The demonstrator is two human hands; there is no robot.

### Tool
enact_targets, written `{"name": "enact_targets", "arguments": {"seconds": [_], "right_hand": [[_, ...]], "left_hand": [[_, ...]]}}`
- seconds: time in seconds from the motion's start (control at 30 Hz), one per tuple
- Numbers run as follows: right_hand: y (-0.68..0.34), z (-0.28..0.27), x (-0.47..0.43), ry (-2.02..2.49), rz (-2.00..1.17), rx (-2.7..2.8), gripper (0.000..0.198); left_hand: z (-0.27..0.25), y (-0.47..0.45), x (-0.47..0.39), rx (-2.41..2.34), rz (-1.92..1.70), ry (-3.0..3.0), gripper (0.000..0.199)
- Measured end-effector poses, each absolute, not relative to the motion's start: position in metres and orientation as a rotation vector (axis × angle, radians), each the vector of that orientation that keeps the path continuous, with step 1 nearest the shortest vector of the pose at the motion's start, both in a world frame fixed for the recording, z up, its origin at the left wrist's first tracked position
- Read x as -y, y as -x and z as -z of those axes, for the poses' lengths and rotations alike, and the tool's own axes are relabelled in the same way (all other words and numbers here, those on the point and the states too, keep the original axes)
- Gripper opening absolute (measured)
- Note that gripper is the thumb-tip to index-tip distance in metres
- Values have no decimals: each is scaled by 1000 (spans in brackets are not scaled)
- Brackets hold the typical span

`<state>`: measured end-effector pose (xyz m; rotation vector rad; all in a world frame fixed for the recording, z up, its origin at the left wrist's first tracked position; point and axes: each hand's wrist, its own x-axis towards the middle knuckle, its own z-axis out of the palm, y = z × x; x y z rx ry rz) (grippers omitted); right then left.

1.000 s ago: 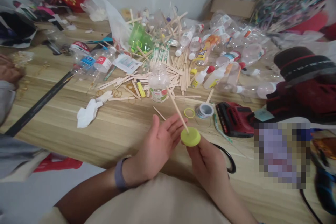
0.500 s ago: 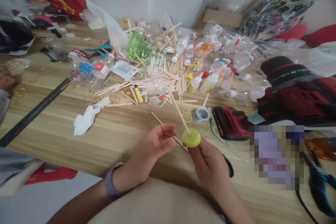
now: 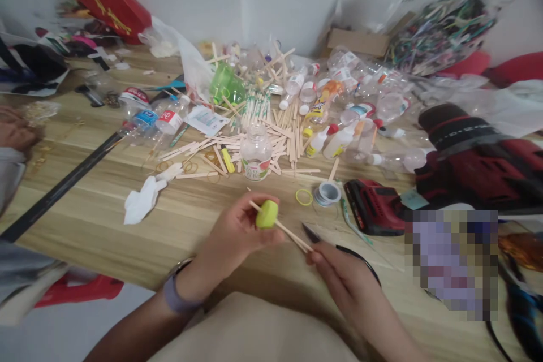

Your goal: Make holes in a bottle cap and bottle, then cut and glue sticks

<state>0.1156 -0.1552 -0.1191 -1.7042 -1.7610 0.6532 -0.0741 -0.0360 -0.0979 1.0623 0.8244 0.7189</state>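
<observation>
My left hand is closed around a yellow-green bottle cap, fingers behind it and thumb below. A thin wooden stick passes through the cap, its short end poking out to the upper left. My right hand pinches the stick's lower right end. A second stick seems to lie alongside it, partly hidden by the left hand. Beside and beneath the right hand shows a dark pointed blade with a black loop behind; whether the hand touches this tool is unclear.
A clear plastic bottle stands ahead, among scattered craft sticks. Glue bottles, a wire spool and a red-black power tool lie rightward. A crumpled tissue and a co-worker's hand are leftward.
The cap has passed from my right hand into my left and tipped sideways. My right hand has shifted down to the stick's end, and the dark blade has come into view.
</observation>
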Motion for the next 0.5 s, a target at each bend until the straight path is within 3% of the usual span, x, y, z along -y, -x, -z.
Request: {"name": "enact_targets", "arguments": {"seconds": [0.13, 0.27, 0.4, 0.5], "right_hand": [[-155, 131, 168, 1979, -555, 1761, 35], [-169, 145, 161, 2185, -173, 1830, 35], [-148, 144, 145, 2013, 276, 1837, 41], [-120, 129, 135, 1761, 138, 1910, 42]], "left_hand": [[94, 93, 21, -991, -968, -1027, 56], [97, 97, 21, -920, -823, -1070, 57], [102, 84, 33, -744, -638, -982, 55], [104, 71, 42, -666, -603, -900, 59]]}}
